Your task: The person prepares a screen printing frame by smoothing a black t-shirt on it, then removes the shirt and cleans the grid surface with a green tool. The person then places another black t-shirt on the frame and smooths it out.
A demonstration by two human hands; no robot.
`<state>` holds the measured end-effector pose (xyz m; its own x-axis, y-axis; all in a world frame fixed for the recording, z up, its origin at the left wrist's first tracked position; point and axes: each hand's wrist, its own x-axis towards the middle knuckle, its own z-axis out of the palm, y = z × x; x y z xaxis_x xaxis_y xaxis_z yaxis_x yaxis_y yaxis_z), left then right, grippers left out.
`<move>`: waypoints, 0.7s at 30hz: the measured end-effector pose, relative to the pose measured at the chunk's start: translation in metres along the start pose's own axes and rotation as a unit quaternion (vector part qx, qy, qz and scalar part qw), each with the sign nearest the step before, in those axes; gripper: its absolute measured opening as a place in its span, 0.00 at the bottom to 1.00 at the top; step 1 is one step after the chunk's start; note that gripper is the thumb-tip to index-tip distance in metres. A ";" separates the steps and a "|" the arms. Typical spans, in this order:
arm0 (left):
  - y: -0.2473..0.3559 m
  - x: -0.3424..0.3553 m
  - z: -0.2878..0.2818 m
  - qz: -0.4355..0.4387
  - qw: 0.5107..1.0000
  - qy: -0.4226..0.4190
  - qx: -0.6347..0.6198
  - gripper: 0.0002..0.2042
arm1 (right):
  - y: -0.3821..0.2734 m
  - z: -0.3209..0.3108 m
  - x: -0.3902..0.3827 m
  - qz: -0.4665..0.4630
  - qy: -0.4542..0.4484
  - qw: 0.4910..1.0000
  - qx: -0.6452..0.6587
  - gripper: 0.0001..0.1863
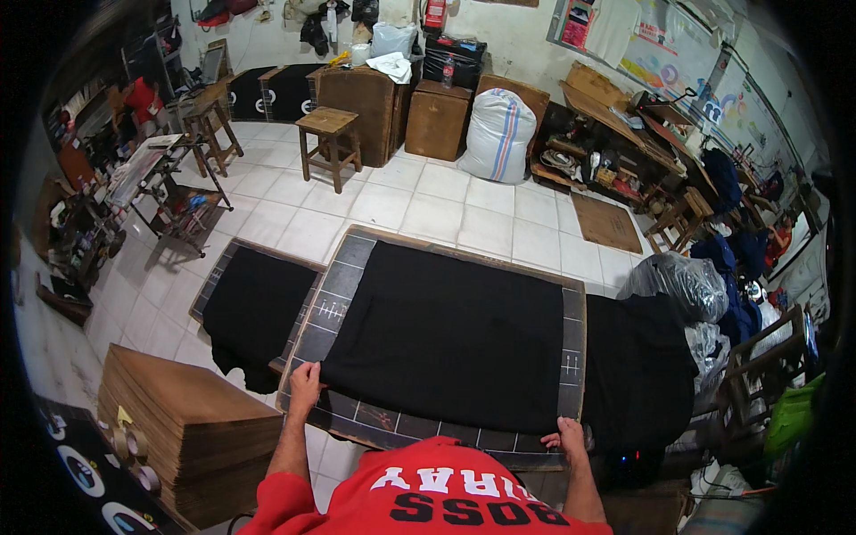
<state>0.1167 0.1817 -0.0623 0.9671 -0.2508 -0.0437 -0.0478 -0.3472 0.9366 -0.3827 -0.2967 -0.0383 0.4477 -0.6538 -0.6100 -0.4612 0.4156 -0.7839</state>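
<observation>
A black cloth [450,334] lies spread over a dark board [571,392] with white grid lines and a wooden rim. At the cloth's near left corner my left hand [306,386] is closed, its fingers pinching the edge. The near right corner is between the thumb and fingers of my right hand [567,435], whose other fingers stick out loosely to the left. Between my hands the cloth's near edge runs fairly straight, and a strip of the gridded board shows in front of it.
More black cloth covers a lower board [259,299] on the left and hangs [633,366] at the right. A tall stack of brown sheets [192,419] stands near left, with tape rolls [138,444] beside it. Beyond are a wooden stool [328,125], a white sack [499,134] and plastic-wrapped bundles [678,285].
</observation>
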 end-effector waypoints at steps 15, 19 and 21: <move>0.010 -0.012 0.062 -0.072 0.953 0.267 0.124 0.25 | 0.010 0.035 0.003 -0.086 0.187 0.978 0.012 0.18; 0.005 -0.007 0.062 -0.270 0.937 0.190 -0.114 0.27 | 0.016 0.051 -0.005 -0.099 0.272 0.952 0.105 0.23; -0.001 0.000 0.056 -0.315 0.920 0.152 -0.179 0.26 | 0.015 0.049 -0.009 -0.052 0.249 0.956 0.143 0.25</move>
<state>0.1028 0.1318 -0.0828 0.8024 0.1807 -0.5687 0.5788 -0.0041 0.8154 -0.3563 -0.2535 -0.0508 0.0264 -0.8918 -0.4516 -0.1740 0.4408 -0.8806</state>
